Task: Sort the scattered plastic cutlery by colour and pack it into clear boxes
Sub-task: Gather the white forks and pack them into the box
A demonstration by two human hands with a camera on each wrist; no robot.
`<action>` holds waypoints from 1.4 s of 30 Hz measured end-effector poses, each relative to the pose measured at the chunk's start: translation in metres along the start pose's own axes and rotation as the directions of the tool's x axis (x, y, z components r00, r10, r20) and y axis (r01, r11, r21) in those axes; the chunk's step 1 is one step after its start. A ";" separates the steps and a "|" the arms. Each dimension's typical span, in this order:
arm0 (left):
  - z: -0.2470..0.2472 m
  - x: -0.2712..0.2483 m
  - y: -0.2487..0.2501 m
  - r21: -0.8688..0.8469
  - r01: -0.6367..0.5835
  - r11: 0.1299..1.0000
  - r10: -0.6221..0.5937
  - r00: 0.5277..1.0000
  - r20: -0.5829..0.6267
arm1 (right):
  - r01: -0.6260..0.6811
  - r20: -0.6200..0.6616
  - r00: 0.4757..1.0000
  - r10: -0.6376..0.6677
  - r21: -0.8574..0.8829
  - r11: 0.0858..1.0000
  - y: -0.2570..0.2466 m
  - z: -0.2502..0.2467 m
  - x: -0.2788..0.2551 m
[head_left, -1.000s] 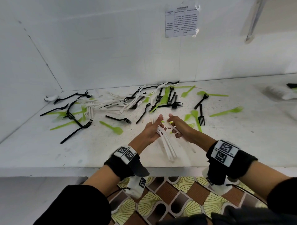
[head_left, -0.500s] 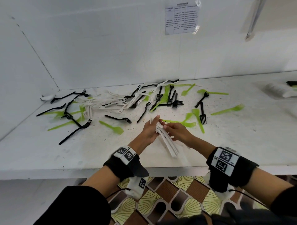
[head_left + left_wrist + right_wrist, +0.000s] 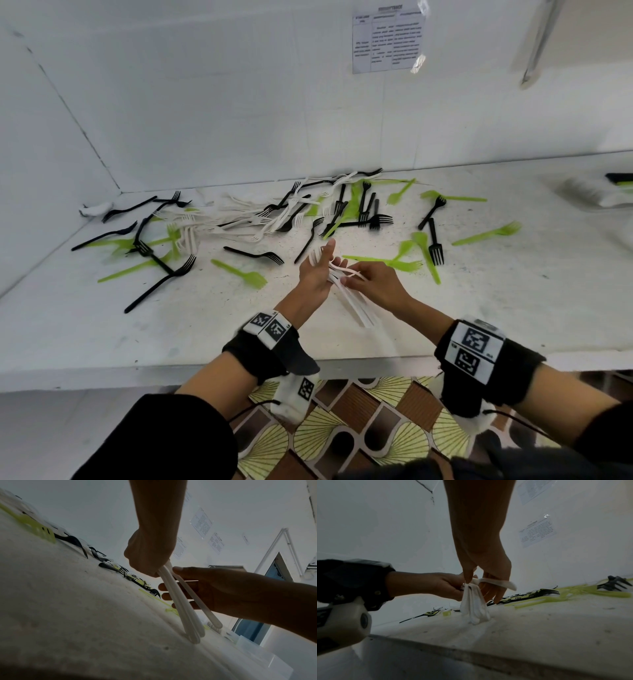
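Observation:
Black, green and white plastic forks (image 3: pixel 274 222) lie scattered across the white table (image 3: pixel 513 308). My left hand (image 3: pixel 325 270) grips a bundle of white forks (image 3: pixel 356 308) near their heads. Their handle ends stand on the table (image 3: pixel 193 635), near the front edge. Right beside it, my right hand (image 3: pixel 352 279) pinches one white fork (image 3: pixel 494 582) against the top of the bundle (image 3: pixel 474 608). A clear box (image 3: pixel 596 195) with white cutlery in it sits at the far right.
Green forks (image 3: pixel 421 260) and black forks (image 3: pixel 435 240) lie just beyond my right hand. A long black fork (image 3: pixel 161 281) lies to the left. The wall runs close behind the pile. A second clear box (image 3: pixel 257 654) stands near the right edge.
My right hand has closed in on my left hand and now holds a white fork at the top of the bundle. The bundle stays propped on the table.

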State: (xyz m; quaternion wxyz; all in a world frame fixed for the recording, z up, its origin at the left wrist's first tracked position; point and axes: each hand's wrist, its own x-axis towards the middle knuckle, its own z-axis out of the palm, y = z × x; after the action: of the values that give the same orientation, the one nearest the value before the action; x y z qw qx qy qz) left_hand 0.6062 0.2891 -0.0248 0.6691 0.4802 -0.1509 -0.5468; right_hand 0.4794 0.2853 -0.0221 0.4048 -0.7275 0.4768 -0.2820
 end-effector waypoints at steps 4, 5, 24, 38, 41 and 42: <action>-0.002 0.003 0.002 -0.065 -0.021 0.998 0.019 0.999 -0.031 | 0.080 0.083 0.994 -0.065 -0.186 0.979 -0.008 0.003 -0.003; -0.004 0.004 0.002 -0.068 -0.016 0.998 0.014 0.999 -0.030 | 0.086 0.095 0.993 -0.067 -0.211 0.974 -0.010 0.004 -0.004; -0.016 -0.002 0.011 -0.105 0.051 0.993 -0.053 0.999 -0.011 | 0.100 0.170 0.983 -0.063 -0.224 0.969 -0.015 0.006 -0.006; -0.019 -0.007 0.010 -0.062 0.020 0.998 -0.022 0.999 -0.032 | 0.080 0.028 0.997 -0.077 -0.150 0.985 -0.010 0.008 -0.011; -0.018 -0.009 0.011 -0.068 0.027 0.997 -0.028 1.000 -0.011 | 0.089 0.032 0.996 -0.085 -0.173 0.981 -0.010 0.008 -0.010; -0.018 -0.010 0.011 -0.084 0.027 0.996 -0.028 1.000 -0.008 | 0.098 0.051 0.995 -0.090 -0.168 0.981 -0.010 0.009 -0.010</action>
State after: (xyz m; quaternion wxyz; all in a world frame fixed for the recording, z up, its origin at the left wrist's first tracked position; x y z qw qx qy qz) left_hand 0.6220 0.3061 -0.0210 0.6818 0.4561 -0.1180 -0.5597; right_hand 0.4870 0.2995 -0.0181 0.3374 -0.7871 0.4555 -0.2433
